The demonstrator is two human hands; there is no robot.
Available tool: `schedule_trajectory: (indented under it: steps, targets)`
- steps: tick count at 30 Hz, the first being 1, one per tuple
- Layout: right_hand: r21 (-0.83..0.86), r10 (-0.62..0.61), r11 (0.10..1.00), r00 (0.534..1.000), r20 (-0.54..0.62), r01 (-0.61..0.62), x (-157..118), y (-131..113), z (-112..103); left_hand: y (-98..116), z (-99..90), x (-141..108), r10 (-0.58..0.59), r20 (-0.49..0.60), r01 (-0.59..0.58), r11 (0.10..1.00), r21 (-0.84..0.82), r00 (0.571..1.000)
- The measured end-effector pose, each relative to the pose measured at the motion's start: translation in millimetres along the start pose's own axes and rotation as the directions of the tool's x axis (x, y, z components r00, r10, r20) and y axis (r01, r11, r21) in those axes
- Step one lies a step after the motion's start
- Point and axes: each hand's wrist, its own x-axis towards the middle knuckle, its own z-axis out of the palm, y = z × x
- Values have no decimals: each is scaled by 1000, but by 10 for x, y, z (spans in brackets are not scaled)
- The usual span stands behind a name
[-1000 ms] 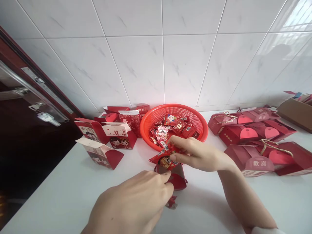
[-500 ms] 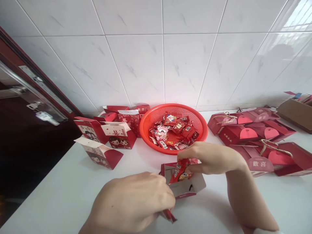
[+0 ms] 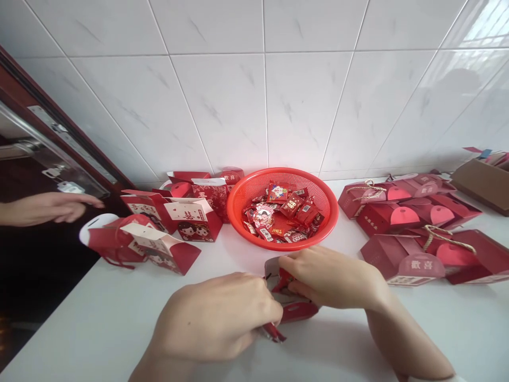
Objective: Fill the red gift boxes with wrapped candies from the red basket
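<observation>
An open red box (image 3: 300, 312) with a pale inside lies in front of the basket, between my hands. My right hand (image 3: 334, 276) reaches into it, fingers closed on a red snack packet (image 3: 283, 278) that is partly inside. My left hand (image 3: 214, 318) is at the box's left side, its fingers wrapped round a small red wrapped piece (image 3: 273, 332) whose end sticks out below. Just behind, the red mesh basket (image 3: 236, 212) holds several red wrapped sweets (image 3: 294, 204).
Several red boxes, such as one with printed faces (image 3: 193, 229), stand at the left. Another person's hand (image 3: 59, 208) is beside a red heart-topped box (image 3: 115, 239). Several closed boxes (image 3: 421, 265) and a brown carton (image 3: 481, 183) sit at the right.
My right hand has moved left and lower with the packet, deeper into the box. Another person's hand and a heart-topped red box have appeared at the left.
</observation>
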Motion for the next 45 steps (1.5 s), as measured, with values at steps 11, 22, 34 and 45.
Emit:
schedule_trajectory:
  steps: [11,22,34,45]
  targets:
    - [-87,78,993,997,-15,-79,209,54,50,-39,-95,-56,-193,-51,195,980,42,980]
    - [31,35,999,995,95,-38,129,106,18,-193,-275,-59,-81,-237,60,994,-91,968]
    - [279,-50,960,993,111,17,87,236,-12,-43,-264,287,4,-124,-24,986,-163,992]
    - [254,20,965,983,182,-67,41,213,-64,-142,-165,369,-206,-144,212,977,30,968]
